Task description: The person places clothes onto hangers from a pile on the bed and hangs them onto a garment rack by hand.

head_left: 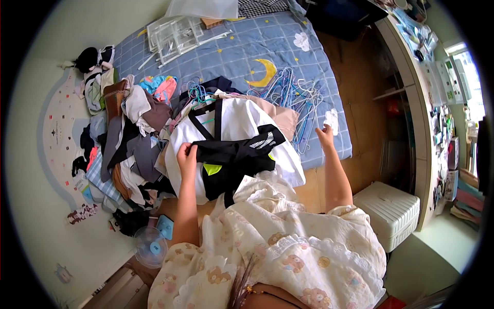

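My left hand (pixel 186 157) is closed on the edge of a black garment (pixel 224 150) with a silver-white patterned patch near its right end. This garment lies across a white robe-like top (pixel 242 116) with black trim. Below it show more black cloth and bright yellow-green patches. My right hand (pixel 325 137) is stretched out to the right, at the bed's edge beside a tangle of hangers (pixel 288 92). Its thumb and forefinger look apart, and I see nothing clearly held in it.
A large heap of clothes (pixel 136 149) covers the bed's left side. Clear plastic panels and white rods (pixel 177 38) lie at the back of the blue bedsheet (pixel 231 56). A pale suitcase (pixel 388 211) stands right, a small fan (pixel 152 247) front left. A long cluttered counter runs along the right.
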Demonstrator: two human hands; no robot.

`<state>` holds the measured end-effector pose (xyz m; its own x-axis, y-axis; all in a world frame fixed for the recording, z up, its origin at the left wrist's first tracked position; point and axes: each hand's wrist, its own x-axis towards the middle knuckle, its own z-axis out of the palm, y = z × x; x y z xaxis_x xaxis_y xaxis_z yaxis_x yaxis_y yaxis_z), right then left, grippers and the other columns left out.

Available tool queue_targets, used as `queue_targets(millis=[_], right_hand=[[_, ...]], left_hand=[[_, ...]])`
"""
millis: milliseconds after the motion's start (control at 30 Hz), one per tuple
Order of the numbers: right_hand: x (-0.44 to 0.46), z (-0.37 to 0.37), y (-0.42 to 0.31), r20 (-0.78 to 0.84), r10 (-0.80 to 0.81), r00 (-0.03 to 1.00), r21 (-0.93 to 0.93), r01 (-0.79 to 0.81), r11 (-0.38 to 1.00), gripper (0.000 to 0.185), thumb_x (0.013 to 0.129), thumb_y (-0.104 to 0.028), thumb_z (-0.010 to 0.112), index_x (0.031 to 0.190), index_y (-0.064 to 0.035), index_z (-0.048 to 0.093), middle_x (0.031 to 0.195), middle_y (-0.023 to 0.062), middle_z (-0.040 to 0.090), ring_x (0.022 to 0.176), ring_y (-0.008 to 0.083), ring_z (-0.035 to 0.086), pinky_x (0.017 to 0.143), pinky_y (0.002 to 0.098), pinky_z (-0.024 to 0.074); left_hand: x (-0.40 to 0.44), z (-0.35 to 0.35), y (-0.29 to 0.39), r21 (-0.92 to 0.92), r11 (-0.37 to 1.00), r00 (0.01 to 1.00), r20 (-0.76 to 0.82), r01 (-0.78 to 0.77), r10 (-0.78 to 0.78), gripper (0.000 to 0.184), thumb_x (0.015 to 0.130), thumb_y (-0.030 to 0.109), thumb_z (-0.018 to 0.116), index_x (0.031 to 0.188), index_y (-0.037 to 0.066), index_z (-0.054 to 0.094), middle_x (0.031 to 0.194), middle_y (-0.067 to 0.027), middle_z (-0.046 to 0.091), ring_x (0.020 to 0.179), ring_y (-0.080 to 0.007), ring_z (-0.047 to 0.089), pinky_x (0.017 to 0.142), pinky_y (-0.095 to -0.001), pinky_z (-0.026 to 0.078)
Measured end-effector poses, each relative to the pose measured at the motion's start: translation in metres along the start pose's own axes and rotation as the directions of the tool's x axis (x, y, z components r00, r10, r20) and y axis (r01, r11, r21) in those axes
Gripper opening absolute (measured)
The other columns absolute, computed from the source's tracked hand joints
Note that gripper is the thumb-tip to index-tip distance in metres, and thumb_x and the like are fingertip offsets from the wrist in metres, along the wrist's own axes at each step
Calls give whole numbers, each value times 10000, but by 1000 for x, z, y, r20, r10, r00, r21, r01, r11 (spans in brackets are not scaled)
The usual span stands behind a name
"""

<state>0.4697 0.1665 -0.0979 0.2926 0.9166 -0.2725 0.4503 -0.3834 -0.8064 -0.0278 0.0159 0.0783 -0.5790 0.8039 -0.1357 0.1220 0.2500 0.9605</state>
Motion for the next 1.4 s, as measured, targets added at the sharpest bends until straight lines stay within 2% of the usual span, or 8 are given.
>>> queue_targets(millis=[133,200,367,667,900,1133,1267,1400], right_hand=[[-50,-42,-126,819,-14,574,421,-584,695,467,797,-124,498,1236,37,509,862,32,526,737,95,494,469,210,348],[-58,-48,-144,955,-153,255,282,-611,740,524,751,-75,438,1262,15,513,849,19,514,710,94,467,461,192,322],[-112,-53,-205,987,-145,-70,111,-358,927,562,731,-43,478,1284,38,533,806,10,475,630,85,404,434,203,274],[-222,-18,-232,968,-161,192,178,-76,981,471,800,-99,532,1265,-50,584,764,-29,496,583,47,409,477,193,336],[-303,1,-237,918,-346,195,366,-75,928,495,771,-63,530,1262,-15,572,771,-12,518,589,63,438,498,190,349],[-348,-21,-246,863,-492,117,506,-189,842,578,711,12,499,1288,29,533,823,25,502,622,74,396,500,210,315],[-361,-42,-251,873,-487,39,488,-93,868,495,877,-346,609,1240,-11,584,988,58,624,890,122,574,640,230,469],[-353,-42,-241,559,-530,637,220,503,836,496,881,-417,640,1123,16,640,1085,132,636,1075,194,576,912,304,441]], left_hand=[[22,-8,16,65,988,987,-68,-139,143,155,847,129,651,825,-6,578,701,18,531,651,-60,472,588,-231,396],[33,-20,21,101,978,982,-25,-183,187,169,838,136,660,807,-13,587,681,16,537,638,-57,474,579,-233,395],[40,-41,43,127,968,973,-46,-218,226,154,842,128,657,810,-12,602,655,19,563,613,-40,487,557,-223,386],[-37,-59,124,621,638,850,92,-456,518,148,826,202,648,890,84,587,626,-121,586,588,-328,591,507,-403,424],[-124,-91,185,432,626,738,157,-649,657,140,814,133,660,912,68,584,724,-120,625,611,-313,609,518,-356,451],[-167,-151,251,487,24,273,448,-873,852,214,782,119,651,993,88,626,1015,-67,578,967,-298,537,878,-414,396],[-170,-171,249,474,-31,266,545,-880,795,162,800,83,630,957,73,594,891,-85,607,842,-303,584,767,-393,467],[-186,-187,257,597,-54,229,387,-801,893,124,812,82,635,928,68,593,857,-88,627,807,-309,608,689,-384,492]])
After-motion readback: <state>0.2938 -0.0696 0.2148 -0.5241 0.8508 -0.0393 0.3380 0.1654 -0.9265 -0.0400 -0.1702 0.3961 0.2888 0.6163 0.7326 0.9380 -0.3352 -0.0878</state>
